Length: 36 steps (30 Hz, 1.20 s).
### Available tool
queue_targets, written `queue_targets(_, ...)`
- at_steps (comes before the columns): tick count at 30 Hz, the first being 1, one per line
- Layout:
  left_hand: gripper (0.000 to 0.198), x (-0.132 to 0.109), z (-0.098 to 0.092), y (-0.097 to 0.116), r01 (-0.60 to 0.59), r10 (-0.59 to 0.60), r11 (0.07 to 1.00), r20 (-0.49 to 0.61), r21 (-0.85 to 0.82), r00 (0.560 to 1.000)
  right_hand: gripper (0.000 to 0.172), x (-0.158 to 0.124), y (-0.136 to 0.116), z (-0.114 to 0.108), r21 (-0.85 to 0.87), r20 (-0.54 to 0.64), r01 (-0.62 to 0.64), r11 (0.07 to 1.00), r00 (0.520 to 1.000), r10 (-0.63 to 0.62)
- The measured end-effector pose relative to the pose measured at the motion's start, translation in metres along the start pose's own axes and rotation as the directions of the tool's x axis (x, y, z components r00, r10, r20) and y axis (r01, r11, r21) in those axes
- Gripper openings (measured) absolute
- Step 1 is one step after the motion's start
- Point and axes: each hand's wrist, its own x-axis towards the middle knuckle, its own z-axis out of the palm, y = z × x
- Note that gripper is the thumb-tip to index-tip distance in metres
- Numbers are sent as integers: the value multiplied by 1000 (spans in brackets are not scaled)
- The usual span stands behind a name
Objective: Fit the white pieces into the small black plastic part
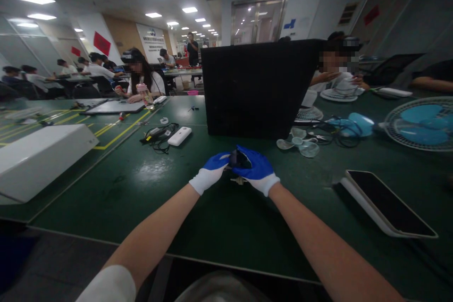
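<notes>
Dark green tabletop (141,217) is running across a bright office, big black rectangular box (260,89) standing up front. Blue-and-white-gloved left hand (215,165) and matching gloved right hand (260,168) are both gripping a small dark piece (238,159) between them, just this side of that box. Translucent three-lobed fan blade (300,143) is lying off to the right.
</notes>
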Motion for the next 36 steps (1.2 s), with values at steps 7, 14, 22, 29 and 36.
queue_targets(7, 27, -23, -36, 13, -232, 174, 678, 153, 698, 973, 81, -4, -16, 0, 4, 64, 127, 992, 990, -127)
queue_targets(14, 29, -7, -50, -3, -32, 132, 548, -49, 836, 990, 30, 10, 22, -44, -255, 84, -134, 958, 983, 160)
queue_targets(22, 30, 6, -58, -24, 50, 20, 595, -77, 802, 997, 45, 16, 62, -31, -201, 275, -222, 954, 922, 272)
queue_targets(29, 31, 3, -55, -22, 30, 16, 609, -50, 793, 999, 31, 15, 43, -19, -399, 262, -105, 911, 939, 223)
queue_targets(36, 34, 1, -55, -21, -7, 18, 577, -4, 817, 1000, 19, 13, 37, -25, -353, 355, -241, 904, 860, 367)
